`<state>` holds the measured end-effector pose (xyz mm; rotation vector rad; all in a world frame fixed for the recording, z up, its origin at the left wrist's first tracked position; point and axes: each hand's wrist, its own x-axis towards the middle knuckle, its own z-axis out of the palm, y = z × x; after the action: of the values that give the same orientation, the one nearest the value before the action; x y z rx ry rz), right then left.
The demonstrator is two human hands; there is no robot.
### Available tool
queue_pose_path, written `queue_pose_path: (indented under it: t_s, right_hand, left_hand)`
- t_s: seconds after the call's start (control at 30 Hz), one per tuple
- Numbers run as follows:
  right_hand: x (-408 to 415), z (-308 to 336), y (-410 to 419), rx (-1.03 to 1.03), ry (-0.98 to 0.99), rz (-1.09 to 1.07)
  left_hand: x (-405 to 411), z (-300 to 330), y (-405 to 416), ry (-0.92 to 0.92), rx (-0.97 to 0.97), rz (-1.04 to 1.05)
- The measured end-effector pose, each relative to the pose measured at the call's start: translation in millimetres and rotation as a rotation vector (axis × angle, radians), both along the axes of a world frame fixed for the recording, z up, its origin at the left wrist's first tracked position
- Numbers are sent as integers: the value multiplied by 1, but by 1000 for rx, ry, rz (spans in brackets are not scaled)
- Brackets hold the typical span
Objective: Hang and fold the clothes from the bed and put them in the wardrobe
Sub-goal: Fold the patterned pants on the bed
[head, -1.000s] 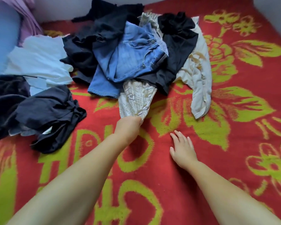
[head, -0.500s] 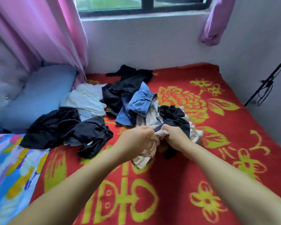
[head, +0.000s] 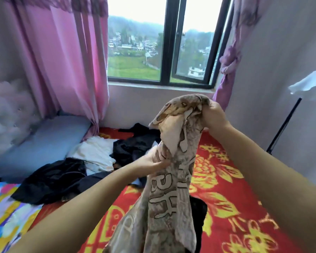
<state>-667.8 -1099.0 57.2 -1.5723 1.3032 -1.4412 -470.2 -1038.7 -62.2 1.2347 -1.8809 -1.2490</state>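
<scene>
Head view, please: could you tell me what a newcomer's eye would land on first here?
First, the beige patterned garment held up mid-frame: the right hand bunches its top end, while the left hand grips it lower down. Below it lies the red blanket with yellow flowers, and a heap of dark clothes and a white garment lie to the left. Behind, pink curtains frame a window.

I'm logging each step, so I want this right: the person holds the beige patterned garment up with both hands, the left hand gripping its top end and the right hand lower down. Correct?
Not quite: the hands are swapped. The head view shows the right hand gripping the top end of the beige patterned garment, while the left hand holds it lower down. Both hands do hold it up.
</scene>
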Motion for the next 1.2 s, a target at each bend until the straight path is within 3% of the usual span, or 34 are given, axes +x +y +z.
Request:
queue_pose_path:
  t_s: [0.07, 0.2, 0.27, 0.4, 0.47, 0.53, 0.63, 0.7, 0.8, 0.93, 1.03, 1.2]
  right_hand:
    - [-7, 17, 1, 0, -108, -68]
    - [-33, 32, -4, -16, -168, -153]
    - [-49, 33, -7, 26, -167, -207]
    - [-68, 30, -1, 218, -152, -134]
    - [-73, 22, 5, 447, 98, 53]
    - [-70, 14, 16, 655, 468, 176]
    - [-46, -3, 34, 693, 870, 364]
    - [-25, -23, 44, 663, 941, 529]
    - [7, -60, 57, 608, 807, 565]
    - [34, -84, 48, 471, 283, 342]
    - [35, -67, 35, 428, -48, 341]
    - [25, -23, 24, 422, -418, 305]
  left_hand:
    - [0, -14, 1, -122, -15, 21]
    - [17, -2, -15, -139, -256, 316]
    - [26, 24, -22, -105, -376, 359]
    - [29, 80, -32, 113, -384, 406]
    - [24, 98, -35, 369, -226, 437]
    - [17, 114, -36, 633, -25, 485]
    - [4, 130, -42, 887, 228, 505]
    - [-5, 132, -44, 921, 312, 508]
    - [-18, 130, -43, 924, 361, 481]
    - [-22, 121, -42, 975, 388, 460]
    - [-6, 111, -47, 958, 338, 446]
    - [10, 100, -39, 597, 198, 506]
